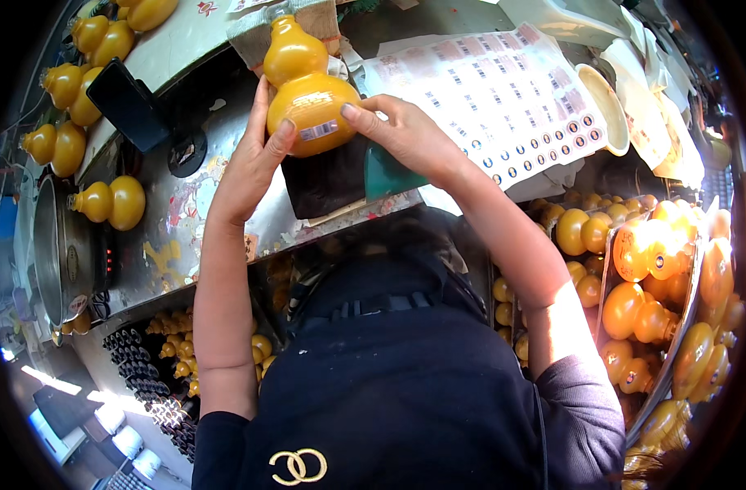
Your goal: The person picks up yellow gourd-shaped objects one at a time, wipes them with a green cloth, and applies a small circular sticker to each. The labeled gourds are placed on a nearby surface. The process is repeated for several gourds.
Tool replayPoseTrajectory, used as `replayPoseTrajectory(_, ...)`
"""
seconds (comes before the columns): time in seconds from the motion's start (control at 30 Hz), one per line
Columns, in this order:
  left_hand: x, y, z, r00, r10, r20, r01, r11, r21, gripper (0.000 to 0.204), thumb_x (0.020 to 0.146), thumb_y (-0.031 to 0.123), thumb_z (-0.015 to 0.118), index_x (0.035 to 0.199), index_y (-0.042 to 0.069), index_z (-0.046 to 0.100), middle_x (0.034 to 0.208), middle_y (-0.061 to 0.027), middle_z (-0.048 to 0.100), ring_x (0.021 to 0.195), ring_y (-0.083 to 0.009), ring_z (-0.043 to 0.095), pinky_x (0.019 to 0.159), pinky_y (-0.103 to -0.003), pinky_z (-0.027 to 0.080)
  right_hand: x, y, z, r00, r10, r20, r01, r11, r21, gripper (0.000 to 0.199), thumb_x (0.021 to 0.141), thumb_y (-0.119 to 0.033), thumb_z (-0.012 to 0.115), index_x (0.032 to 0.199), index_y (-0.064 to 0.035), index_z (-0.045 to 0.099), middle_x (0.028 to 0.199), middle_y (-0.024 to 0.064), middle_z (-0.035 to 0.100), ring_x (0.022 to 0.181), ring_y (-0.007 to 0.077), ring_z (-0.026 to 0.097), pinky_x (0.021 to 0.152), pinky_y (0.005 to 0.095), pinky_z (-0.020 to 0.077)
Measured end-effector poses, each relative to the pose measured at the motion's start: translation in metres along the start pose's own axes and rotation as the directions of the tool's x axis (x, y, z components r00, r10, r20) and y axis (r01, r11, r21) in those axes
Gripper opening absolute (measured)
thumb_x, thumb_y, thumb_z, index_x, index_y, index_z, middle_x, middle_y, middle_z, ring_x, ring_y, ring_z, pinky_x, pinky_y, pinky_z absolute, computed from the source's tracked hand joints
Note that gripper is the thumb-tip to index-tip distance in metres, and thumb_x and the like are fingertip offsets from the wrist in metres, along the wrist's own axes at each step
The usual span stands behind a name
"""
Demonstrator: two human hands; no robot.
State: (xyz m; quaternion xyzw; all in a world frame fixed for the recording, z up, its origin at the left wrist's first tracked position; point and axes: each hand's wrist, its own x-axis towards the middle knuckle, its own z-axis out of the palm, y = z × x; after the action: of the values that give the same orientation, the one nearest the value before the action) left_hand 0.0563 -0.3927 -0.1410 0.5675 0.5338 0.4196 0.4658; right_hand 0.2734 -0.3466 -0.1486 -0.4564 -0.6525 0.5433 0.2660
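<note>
Dark sleeves [405,392], hands half-covering gourd bottle [307,90]

Glossy plastic, worn metal, printed paper

The gourd-shaped yellow bottle [307,90] looks smooth, shiny plastic with a glossy label; the bench [185,220] is scuffed, dull metal sheet; the sticker sheet [503,98] at its far right edge is slick paper; the pot [58,253] at its left edge is brushed steel.

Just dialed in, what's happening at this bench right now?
A person holds a yellow gourd-shaped bottle over the bench with both hands. The left hand cups its side, and the right hand presses at a label on its belly. A sticker sheet lies just right, and more bottles fill crates.
</note>
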Motion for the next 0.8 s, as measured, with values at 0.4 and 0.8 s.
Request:
replayPoseTrajectory(0.4, -0.004, -0.010, 0.004, 0.995, 0.097, 0.012, -0.095, 0.989, -0.110, 0.092, 0.087, 0.039, 0.066, 0.151, 0.007, 0.008, 0.145, -0.0163, 0.033, 0.133, -0.0248, 0.037, 0.106, -0.034, 0.035, 0.003, -0.003, 0.003, 0.999, 0.006, -0.032, -0.009, 0.994, -0.111, 0.079, 0.076, -0.065, 0.066, 0.106, 0.0080, 0.058, 0.087, 0.0166, 0.065, 0.080, 0.0196, 0.063, 0.073, 0.0288, 0.0499)
replayPoseTrajectory(0.8, -0.001, -0.009, 0.004, 0.998, 0.058, 0.006, -0.057, 0.991, -0.117, 0.094, 0.084, 0.035, 0.070, 0.150, 0.006, 0.011, 0.139, -0.0187, 0.040, 0.128, -0.0261, 0.044, 0.103, -0.034, 0.039, 0.005, 0.002, 0.005, 0.999, 0.007, -0.050, -0.011, 0.998, -0.069, 0.082, 0.074, -0.066, 0.068, 0.106, 0.0089, 0.058, 0.087, 0.0171, 0.066, 0.079, 0.0202, 0.064, 0.072, 0.0291, 0.0506)
